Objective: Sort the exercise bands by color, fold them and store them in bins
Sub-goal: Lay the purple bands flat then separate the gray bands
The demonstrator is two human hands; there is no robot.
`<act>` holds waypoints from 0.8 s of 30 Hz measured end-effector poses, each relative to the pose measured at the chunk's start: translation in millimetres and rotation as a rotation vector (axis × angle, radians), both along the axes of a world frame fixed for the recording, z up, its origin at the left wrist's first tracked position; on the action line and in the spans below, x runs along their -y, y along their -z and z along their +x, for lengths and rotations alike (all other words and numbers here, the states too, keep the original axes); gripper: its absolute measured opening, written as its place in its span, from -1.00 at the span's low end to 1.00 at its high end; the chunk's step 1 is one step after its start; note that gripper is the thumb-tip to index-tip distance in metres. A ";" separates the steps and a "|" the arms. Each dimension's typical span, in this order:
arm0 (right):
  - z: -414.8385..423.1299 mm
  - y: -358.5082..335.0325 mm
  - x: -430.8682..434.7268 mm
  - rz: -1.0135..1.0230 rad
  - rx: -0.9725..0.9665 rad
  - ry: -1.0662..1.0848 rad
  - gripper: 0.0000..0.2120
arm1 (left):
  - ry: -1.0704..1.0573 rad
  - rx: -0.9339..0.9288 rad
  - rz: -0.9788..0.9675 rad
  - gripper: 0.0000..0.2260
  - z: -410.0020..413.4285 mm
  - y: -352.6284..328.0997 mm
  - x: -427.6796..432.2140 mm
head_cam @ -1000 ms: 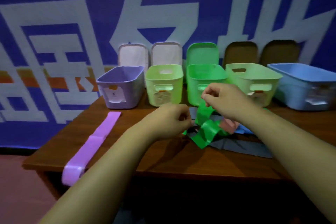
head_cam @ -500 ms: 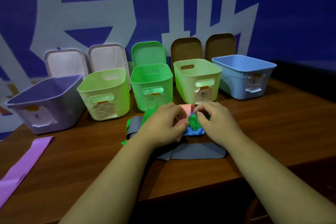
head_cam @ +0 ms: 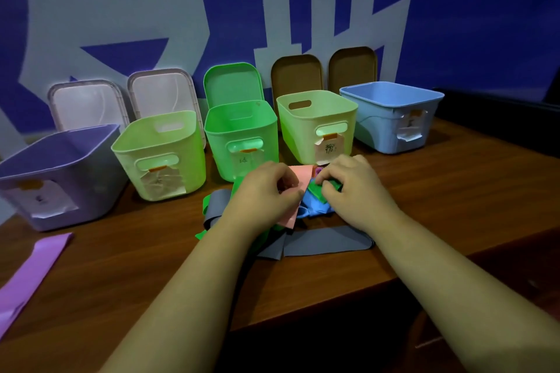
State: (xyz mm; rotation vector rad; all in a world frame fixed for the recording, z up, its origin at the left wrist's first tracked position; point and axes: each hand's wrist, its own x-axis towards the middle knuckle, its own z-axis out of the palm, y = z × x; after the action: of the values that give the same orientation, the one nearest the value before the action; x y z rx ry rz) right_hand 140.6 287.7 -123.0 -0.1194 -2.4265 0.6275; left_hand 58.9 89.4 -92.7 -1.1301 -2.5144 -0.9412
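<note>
Spanning the width of the view, a wooden table (head_cam: 454,191) carries five open bins along a blue wall: a purple bin (head_cam: 60,166), a pale green bin (head_cam: 163,154), a bright green bin (head_cam: 242,133), a second pale green bin (head_cam: 315,121) and a blue bin (head_cam: 394,112). A purple band (head_cam: 27,278) lies flat at the table's left edge, well apart from the heap of bands (head_cam: 318,242) in front of the green bins. Over that heap, the left hand (head_cam: 263,191) pinches a pink band (head_cam: 298,179), and the right hand (head_cam: 351,185) closes its fingers on a green band (head_cam: 328,186). A second ago that green band hung lifted and unspooled; now it is bunched low against the heap, suggesting folding has begun, with the bright green bin just behind it the likely destination.
</note>
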 end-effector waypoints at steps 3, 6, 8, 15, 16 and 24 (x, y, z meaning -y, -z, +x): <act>3.8 -6.0 -0.9 -0.150 -0.039 0.155 -0.88 | -0.005 -0.007 -0.019 -0.94 -0.5 2.5 -0.1; 9.9 -10.7 -7.5 -0.465 -0.068 0.191 -0.85 | -0.017 -0.010 0.003 -0.95 -1.6 3.0 -0.1; 11.7 -10.4 -9.8 -0.508 -0.039 0.177 -0.86 | -0.032 -0.030 0.010 -0.96 -2.1 2.4 -0.9; 5.8 -5.4 -14.2 -0.464 0.103 0.183 -0.66 | -0.130 -0.059 0.082 -0.89 -6.2 6.8 1.8; 5.7 -5.8 -14.6 -0.462 0.094 0.193 -0.65 | -0.144 -0.069 0.094 -0.86 -6.1 6.9 1.8; 9.6 -6.8 -15.8 -0.537 -0.060 0.147 -0.78 | -0.238 -0.268 -0.066 -0.67 -3.3 2.5 2.2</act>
State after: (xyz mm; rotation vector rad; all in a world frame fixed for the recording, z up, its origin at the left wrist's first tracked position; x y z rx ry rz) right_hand 150.2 303.5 -116.2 -0.4852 -2.1122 1.1777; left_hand 55.6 87.3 -95.2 -0.8821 -2.4055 -0.6056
